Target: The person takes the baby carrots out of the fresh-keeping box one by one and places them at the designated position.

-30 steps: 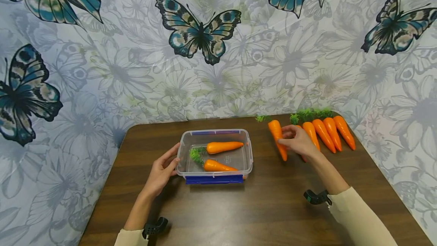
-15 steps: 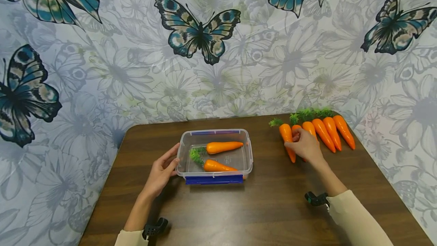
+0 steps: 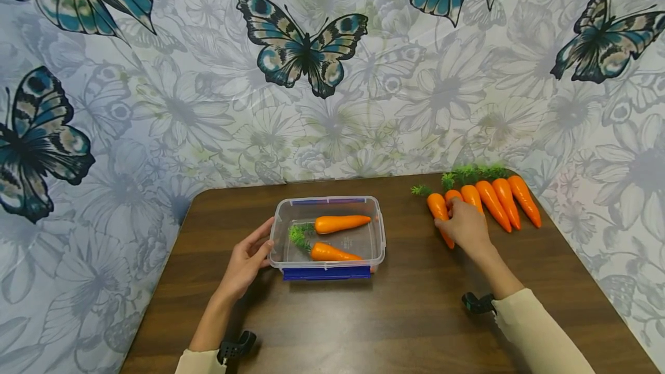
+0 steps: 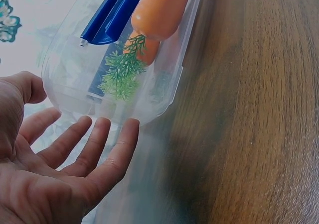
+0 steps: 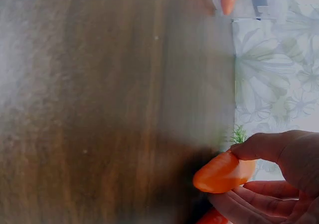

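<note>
My right hand (image 3: 466, 225) pinches an orange toy-like carrot (image 3: 437, 205) with a green top, at the left end of a row on the table. In the right wrist view the thumb lies on one side of this carrot (image 5: 219, 173) and the fingers on the other. My left hand (image 3: 247, 262) touches the left end of a clear plastic box (image 3: 378, 247) with its fingers fairly straight; the left wrist view has the fingertips (image 4: 130, 127) right at the box's end wall. Inside the box lie an upper carrot (image 3: 340, 224) and a lower carrot (image 3: 333, 251), tops leftward.
Several more carrots (image 3: 493, 205) lie side by side at the back right, their green tops (image 3: 475, 173) toward the wall. A blue latch (image 3: 326, 272) hangs on the box's front. The brown wooden table (image 3: 332, 328) meets a butterfly-patterned cloth (image 3: 208, 103) at the back.
My right hand has brought the pinched carrot rightward, up against the others in the row, over the last second. My left hand and the box have stayed in place.
</note>
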Demonstrator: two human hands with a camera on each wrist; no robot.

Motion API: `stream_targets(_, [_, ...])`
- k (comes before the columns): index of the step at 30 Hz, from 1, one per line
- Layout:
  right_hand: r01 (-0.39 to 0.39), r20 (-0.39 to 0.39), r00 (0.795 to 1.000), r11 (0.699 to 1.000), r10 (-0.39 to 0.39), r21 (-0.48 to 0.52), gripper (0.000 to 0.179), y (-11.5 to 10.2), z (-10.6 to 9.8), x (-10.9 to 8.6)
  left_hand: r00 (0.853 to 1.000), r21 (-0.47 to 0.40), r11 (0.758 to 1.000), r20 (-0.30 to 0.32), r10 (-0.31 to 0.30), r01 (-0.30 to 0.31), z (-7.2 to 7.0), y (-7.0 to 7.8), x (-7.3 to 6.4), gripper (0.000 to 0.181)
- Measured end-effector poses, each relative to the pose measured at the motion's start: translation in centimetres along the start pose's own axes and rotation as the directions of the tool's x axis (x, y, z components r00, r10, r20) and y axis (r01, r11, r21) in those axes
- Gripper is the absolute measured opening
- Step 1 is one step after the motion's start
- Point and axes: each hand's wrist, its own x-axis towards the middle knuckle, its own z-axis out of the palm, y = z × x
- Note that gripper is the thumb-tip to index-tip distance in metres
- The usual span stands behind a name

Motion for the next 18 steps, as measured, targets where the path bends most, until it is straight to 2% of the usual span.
stream_targets(9, [0.023,-0.097,0.995,0.998,-0.028,-0.058,0.043,0.20,0.17,-0.25,1.000,0.015,1.000,-0.006,0.003,-0.003,0.05,0.03,0.05,0.056])
stream_targets(13, [0.012,-0.089,0.996,0.998,-0.016,-0.056,0.042,0.26,-0.02,-0.39,1.000,0.010,1.000,-0.002,0.000,0.000,0.05,0.00,0.01,0.056])
stream_targets(18, [0.007,-0.076,0.997,0.998,-0.011,-0.056,0.048,0.23,-0.10,-0.46,1.000,0.006,1.000,0.000,0.000,0.000,0.08,0.04,0.07,0.056])
